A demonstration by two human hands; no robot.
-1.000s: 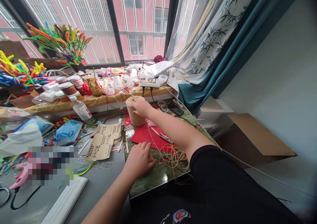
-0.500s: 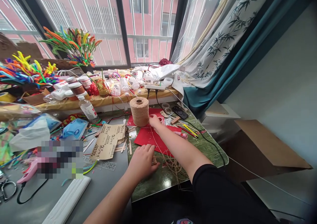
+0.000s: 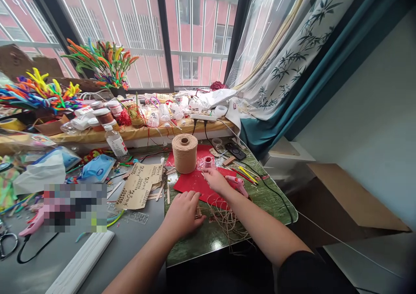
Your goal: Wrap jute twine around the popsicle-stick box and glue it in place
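My left hand (image 3: 184,211) rests on the green tabletop, its fingers and thumb closed around a small wooden stick piece (image 3: 198,211) that shows only in part. Over the red sheet (image 3: 190,185), my right hand (image 3: 215,181) has its fingertips pinched together; what they hold, if anything, is too small to make out. A large spool of brown twine (image 3: 185,155) stands upright just left of and beyond the right hand. Loose loops of twine (image 3: 229,222) lie under my right forearm. Right of that hand lies a pink glue gun (image 3: 237,185).
Abrasive paper sheets (image 3: 139,185) and wooden sticks lie to the left. Yellow pencils (image 3: 248,175), a black phone (image 3: 235,151) and a small pink-and-white roll (image 3: 208,162) are on the right. A clear bottle (image 3: 115,142) stands by the cluttered sill. A black cable (image 3: 279,199) crosses the table's right side.
My right hand has drawn back from beside the twine spool toward me, and the glue gun is less covered. My left hand stays on the wooden piece. The view has shifted slightly.
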